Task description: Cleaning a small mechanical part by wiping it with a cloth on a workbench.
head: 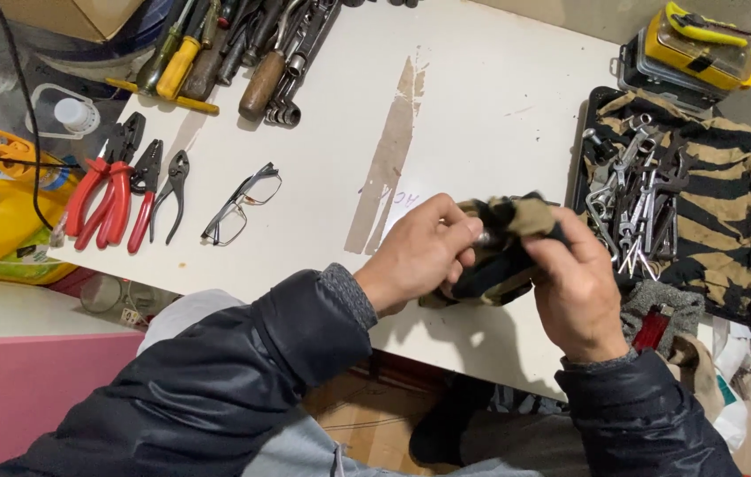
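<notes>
Both hands, left hand (pixel 415 256) and right hand (pixel 578 287), have their fingers clenched on a dark rag (pixel 503 252) wrapped around a small metal part (pixel 484 237) above the white table (pixel 472 115); bare table lies beyond the fingers, its near edge just beneath them.

- We see bright, even light from above on the white table (pixel 481 115).
- Soft shadows fall under our hands, toward us.
- The tabletop nearly washes out.
- Edges bend slightly; the hands are a little blurred.

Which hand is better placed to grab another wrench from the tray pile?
Right, probably. The right hand sits directly beside the tray of loose wrenches, though it grips the cloth. The left hand pinches a small metal piece farther from the tray.
</notes>
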